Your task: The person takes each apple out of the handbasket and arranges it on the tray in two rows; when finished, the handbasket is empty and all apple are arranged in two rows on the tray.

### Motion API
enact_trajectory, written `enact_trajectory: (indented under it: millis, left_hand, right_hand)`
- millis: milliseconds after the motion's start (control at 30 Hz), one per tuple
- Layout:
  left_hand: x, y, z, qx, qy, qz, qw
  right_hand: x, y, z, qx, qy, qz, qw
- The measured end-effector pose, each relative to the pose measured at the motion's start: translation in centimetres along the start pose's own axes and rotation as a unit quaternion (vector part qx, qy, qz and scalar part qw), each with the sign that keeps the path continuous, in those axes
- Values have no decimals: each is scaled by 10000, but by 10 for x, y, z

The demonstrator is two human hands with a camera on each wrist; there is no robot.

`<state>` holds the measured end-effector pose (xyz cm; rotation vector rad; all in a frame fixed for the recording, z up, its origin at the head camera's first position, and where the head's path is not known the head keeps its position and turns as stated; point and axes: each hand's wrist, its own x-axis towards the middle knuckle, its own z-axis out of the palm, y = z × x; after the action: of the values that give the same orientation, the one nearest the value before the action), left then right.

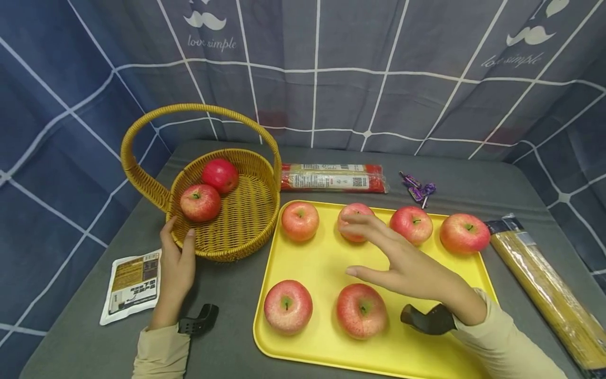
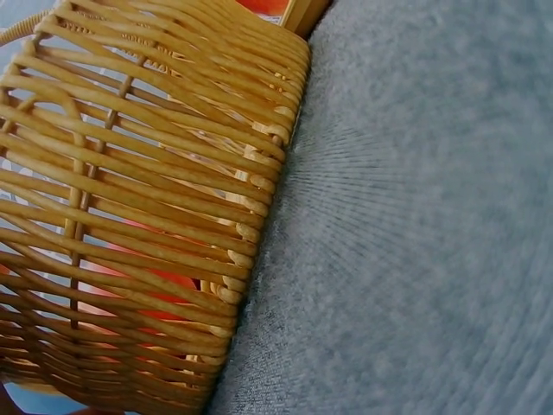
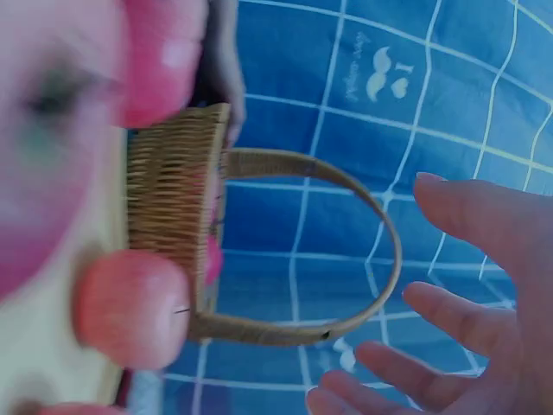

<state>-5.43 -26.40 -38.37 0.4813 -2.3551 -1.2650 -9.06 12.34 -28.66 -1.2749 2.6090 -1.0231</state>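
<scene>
My left hand (image 1: 177, 266) holds the near left rim of a yellow-brown wicker basket (image 1: 241, 247), its thumb over the edge. Inside the basket lie two red apples, one nearer (image 1: 200, 203) and one behind it (image 1: 220, 175). The left wrist view is filled by the basket's woven side (image 2: 147, 199). Over a yellow tray (image 1: 326, 268) hovers my right hand (image 1: 397, 258), fingers spread and holding nothing. Several apples sit on that tray, among them a front one (image 1: 362, 311) just below the hand and a back one (image 1: 355, 222) partly hidden by its fingers.
A red noodle packet (image 1: 331, 178) lies behind the tray, with purple-wrapped candies (image 1: 416, 187) to its right. On the right is a long noodle packet (image 1: 544, 284). A white pouch (image 1: 134, 287) rests left of my left hand. A checked curtain (image 1: 341, 100) encloses the back.
</scene>
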Motion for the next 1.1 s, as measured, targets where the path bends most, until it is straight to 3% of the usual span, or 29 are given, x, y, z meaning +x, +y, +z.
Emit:
enact_trajectory:
  millis: [200, 467, 633, 767, 833, 933, 1100]
  left_hand:
    - [0, 1, 1, -20, -78, -89, 9999]
    - [-3, 0, 1, -2, -137, -274, 9995]
    - [-2, 0, 0, 29, -121, -242, 9996]
    - [-1, 0, 0, 74, -100, -209, 9997]
    - [-1, 0, 0, 83, -101, -200, 9997]
    - [-1, 0, 0, 59, -119, -192, 9997]
    - [-1, 1, 0, 52, -121, -168, 9998]
  right_hand:
    - [53, -12, 0, 218, -255, -398, 9986]
    - [143, -9, 42, 475, -767, -518, 9946]
    - [192, -3, 69, 883, -1062, -33, 9904]
    - [227, -2, 81, 1475, -1201, 471, 9806]
    - [242, -4, 85, 1500, -1251, 764, 9778]
    - [259, -7, 92, 1604, -1256, 1130, 9725]
    - [275, -11, 111, 2171, -1130, 1336, 9603]
